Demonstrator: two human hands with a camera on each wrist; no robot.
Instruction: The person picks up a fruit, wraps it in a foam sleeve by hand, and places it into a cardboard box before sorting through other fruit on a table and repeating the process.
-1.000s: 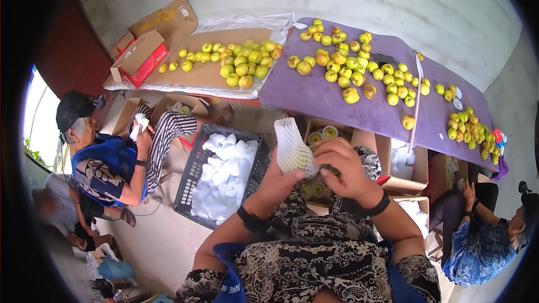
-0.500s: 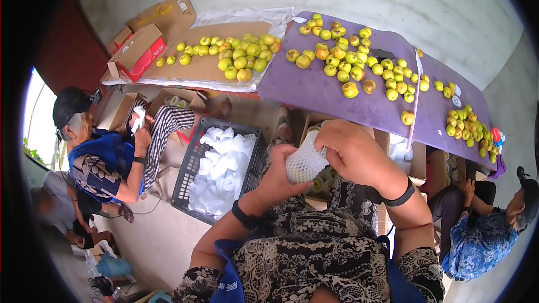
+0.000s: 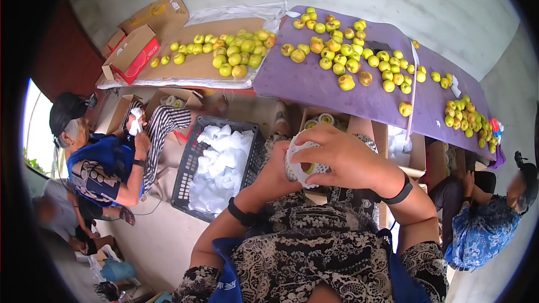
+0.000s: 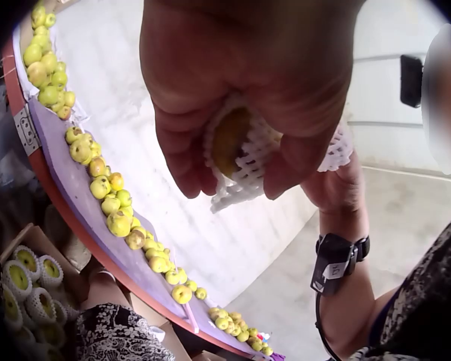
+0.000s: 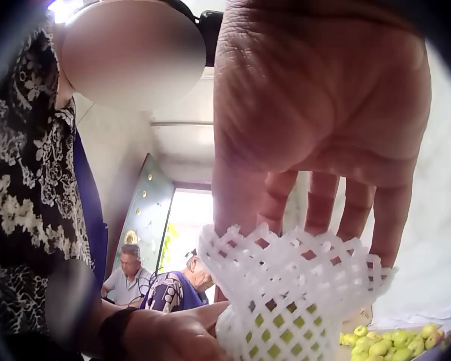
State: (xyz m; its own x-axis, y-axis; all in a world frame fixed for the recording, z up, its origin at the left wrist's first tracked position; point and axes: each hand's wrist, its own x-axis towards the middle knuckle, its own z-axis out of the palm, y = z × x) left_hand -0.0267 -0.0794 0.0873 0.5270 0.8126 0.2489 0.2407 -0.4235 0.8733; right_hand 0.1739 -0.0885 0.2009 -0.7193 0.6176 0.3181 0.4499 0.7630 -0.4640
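Gripping from both sides, the person's two hands hold one yellow-green fruit sheathed in a white foam mesh sleeve point(image 3: 305, 164) above the lap, near the middle of the head view. The left hand point(image 3: 276, 175) cups the sleeved fruit from below and the left, fingers curled round it; the left wrist view shows the fruit's yellow skin point(image 4: 231, 140) between those fingers with the mesh bunched about it. The right hand point(image 3: 342, 154) lies over the top and right of the fruit, its fingers bent down onto the netting, and the right wrist view shows the mesh point(image 5: 295, 292) pinched at the fingertips.

Just left of the hands stands a dark plastic crate point(image 3: 191, 163) filled with more white foam sleeves. Beyond the hands, an open cardboard box point(image 3: 337, 120) holds sleeved fruits. Farther off, a purple sheet point(image 3: 314, 87) and a brown cardboard sheet point(image 3: 191, 70) carry many loose yellow-green fruits. A seated person in blue point(image 3: 104, 165) is at the left, another at the near right point(image 3: 483, 230).
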